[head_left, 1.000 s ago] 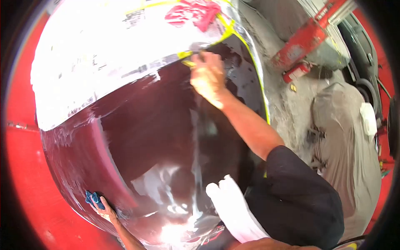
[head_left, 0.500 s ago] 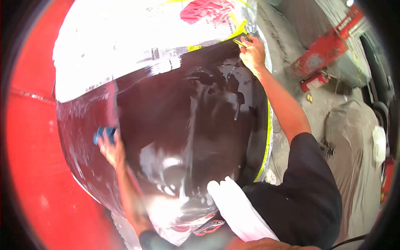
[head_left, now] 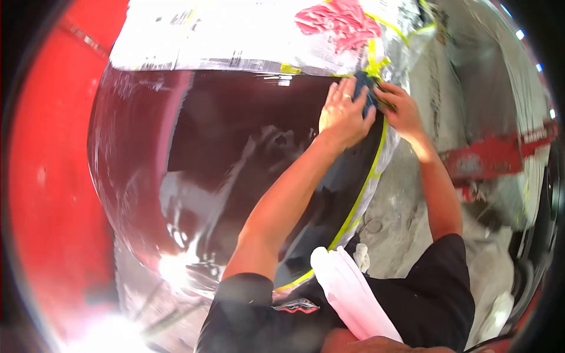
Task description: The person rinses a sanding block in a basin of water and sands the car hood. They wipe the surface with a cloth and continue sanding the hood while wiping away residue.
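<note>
A glossy dark car hood (head_left: 235, 135) fills the middle of the head view, with wet streaks and light reflections on it. At its upper right corner my left hand (head_left: 343, 117) grips a soft dark blue piece (head_left: 364, 88), either a sponge or a cloth. A ring shows on this hand. Close beside it, at the taped edge, my right hand (head_left: 401, 112) has its fingers curled around a small dark piece with yellow on it (head_left: 385, 99). Its kind is hard to make out. The two hands nearly meet there.
White masking sheet (head_left: 235, 35) covers the area beyond the hood, with a crumpled pink cloth (head_left: 338, 23) on it. Yellow tape (head_left: 353, 215) runs along the right edge. A red surface (head_left: 53, 176) stands at left, a red metal machine (head_left: 482, 159) at right.
My left hand has crossed from the hood's left side to the upper right corner, carrying the blue piece. My right hand remains around that corner. The view has turned and shifted.
</note>
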`<act>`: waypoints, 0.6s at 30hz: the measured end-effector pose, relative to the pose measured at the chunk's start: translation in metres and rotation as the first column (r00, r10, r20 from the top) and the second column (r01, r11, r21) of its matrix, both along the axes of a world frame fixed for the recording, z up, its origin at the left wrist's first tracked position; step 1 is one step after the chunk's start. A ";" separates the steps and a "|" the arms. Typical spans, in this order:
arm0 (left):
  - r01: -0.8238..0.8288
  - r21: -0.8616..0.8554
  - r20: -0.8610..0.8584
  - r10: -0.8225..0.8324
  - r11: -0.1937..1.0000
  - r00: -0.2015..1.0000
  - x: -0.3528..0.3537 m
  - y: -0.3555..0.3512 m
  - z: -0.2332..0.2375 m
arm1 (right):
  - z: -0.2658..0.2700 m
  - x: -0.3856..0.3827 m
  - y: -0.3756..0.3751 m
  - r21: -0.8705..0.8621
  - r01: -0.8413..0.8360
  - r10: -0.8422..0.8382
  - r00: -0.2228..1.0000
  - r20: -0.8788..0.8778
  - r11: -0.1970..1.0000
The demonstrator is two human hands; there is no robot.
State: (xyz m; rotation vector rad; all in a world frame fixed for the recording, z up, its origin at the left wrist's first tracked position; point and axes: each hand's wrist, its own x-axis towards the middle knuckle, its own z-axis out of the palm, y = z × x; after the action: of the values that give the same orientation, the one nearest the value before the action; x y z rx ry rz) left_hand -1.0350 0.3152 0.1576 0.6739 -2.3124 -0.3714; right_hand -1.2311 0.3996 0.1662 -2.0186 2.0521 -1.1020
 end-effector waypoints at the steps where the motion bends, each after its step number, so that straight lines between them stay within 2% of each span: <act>1: 0.051 -0.009 0.029 -0.051 0.999 0.998 0.006 0.002 0.002 | 0.007 -0.015 0.000 -0.004 -0.103 0.102 0.990 -0.102 0.995; 2: 0.101 -0.022 0.059 -0.100 0.995 0.993 0.019 0.000 0.006 | 0.011 -0.027 -0.004 -0.008 -0.206 0.200 0.958 -0.204 0.978; 4: 0.106 0.032 0.135 -0.110 0.994 0.985 0.061 0.011 0.016 | 0.007 -0.038 -0.011 0.036 -0.272 0.274 0.954 -0.124 0.962; 6: -0.116 0.130 0.303 0.072 0.985 0.950 0.118 0.023 0.034 | 0.017 -0.034 -0.016 0.002 -0.295 0.289 0.936 -0.203 0.956; 7: -0.299 0.046 0.327 0.269 0.953 0.906 0.153 0.031 0.022 | 0.016 -0.033 -0.018 0.019 -0.290 0.289 0.941 -0.175 0.957; 8: -0.472 -0.017 0.290 0.456 0.881 0.841 0.190 0.034 0.012 | 0.020 -0.028 -0.022 0.026 -0.298 0.297 0.938 -0.180 0.954; 9: -0.658 -0.018 0.275 0.636 0.753 0.721 0.224 0.037 0.001 | 0.023 -0.026 -0.033 0.021 -0.354 0.350 0.913 -0.211 0.935; 10: -0.757 -0.106 0.220 0.758 0.644 0.614 0.264 0.036 -0.024 | 0.026 -0.021 -0.041 0.021 -0.406 0.399 0.885 -0.242 0.914; 12: -0.919 0.022 0.138 0.909 0.393 0.393 0.300 0.021 -0.039 | 0.027 0.004 -0.070 0.020 -0.488 0.478 0.846 -0.239 0.873; 15: -0.960 0.028 0.148 0.949 0.278 0.279 0.299 -0.006 -0.034 | 0.023 0.074 -0.126 -0.006 -0.604 0.588 0.779 -0.219 0.797; 18: -0.962 0.004 0.131 0.954 0.272 0.270 0.307 -0.009 -0.040 | 0.015 0.141 -0.178 -0.063 -0.613 0.579 0.772 -0.264 0.788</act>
State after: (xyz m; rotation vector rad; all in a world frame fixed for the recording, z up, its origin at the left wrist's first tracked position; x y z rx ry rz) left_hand -0.7284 0.3061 0.1174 2.0245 -1.4946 0.1871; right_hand -1.0904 0.2218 0.1816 -2.7023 1.2249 -0.9285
